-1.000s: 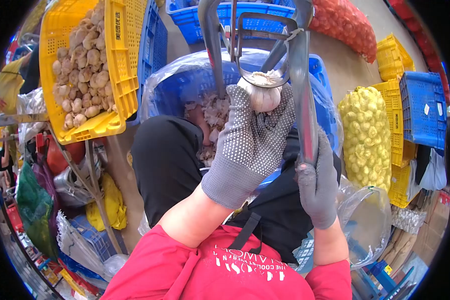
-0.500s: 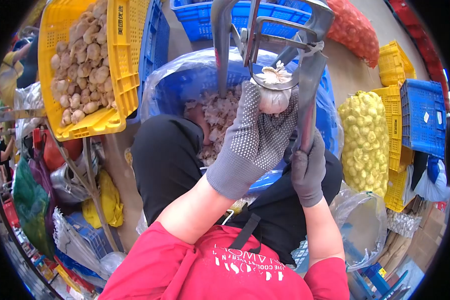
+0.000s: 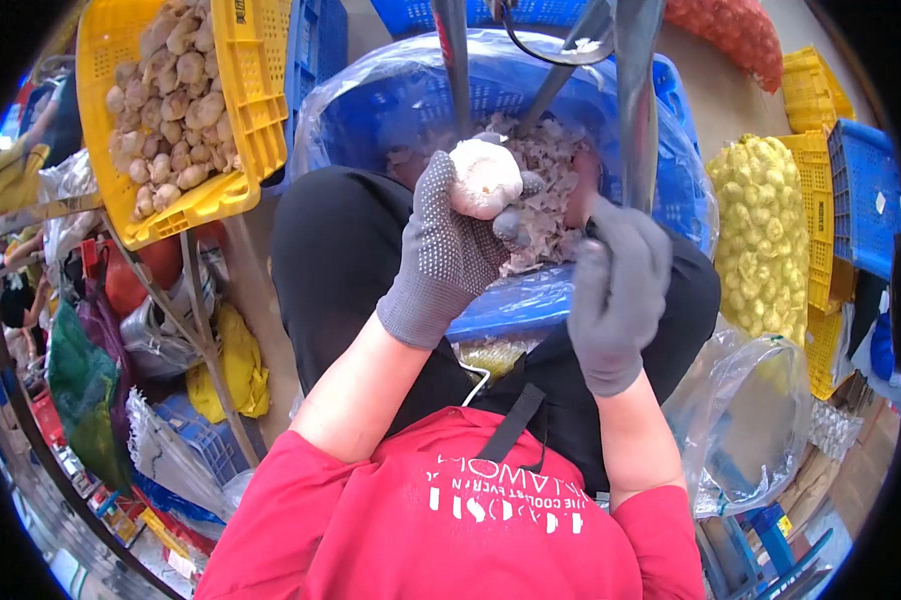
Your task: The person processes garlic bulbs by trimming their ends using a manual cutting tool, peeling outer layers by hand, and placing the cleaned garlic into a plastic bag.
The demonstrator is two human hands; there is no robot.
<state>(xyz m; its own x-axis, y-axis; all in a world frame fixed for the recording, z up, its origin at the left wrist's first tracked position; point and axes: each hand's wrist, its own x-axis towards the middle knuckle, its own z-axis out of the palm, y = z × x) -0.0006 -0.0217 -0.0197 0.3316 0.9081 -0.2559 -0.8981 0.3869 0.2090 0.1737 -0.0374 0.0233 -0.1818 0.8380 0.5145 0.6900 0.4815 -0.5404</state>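
My left hand (image 3: 440, 245), in a grey glove with white dots, is closed around a whitish garlic bulb (image 3: 485, 180), cut face up. To its right, my right hand (image 3: 622, 290), in a plain grey glove and slightly blurred, is raised with its fingers stretched out and holds nothing visible. Both hands are over the near side of a blue crate (image 3: 685, 165) lined with clear plastic, where garlic skins (image 3: 540, 235) are heaped. A metal stand (image 3: 638, 100) with a curved blade (image 3: 560, 57) rises above the crate, its top cut off by the frame.
A yellow crate (image 3: 255, 110) of garlic bulbs stands at the left. At the right are a yellow net sack (image 3: 760, 235) of bulbs, a blue crate (image 3: 865, 195) and a clear plastic bag (image 3: 750, 420). A red net sack (image 3: 735, 40) lies at the back right.
My left hand has brought the garlic bulb down and left, away from the curved blade; its top trimmings are gone. My right hand has let go of the metal stand. The view has tilted down.
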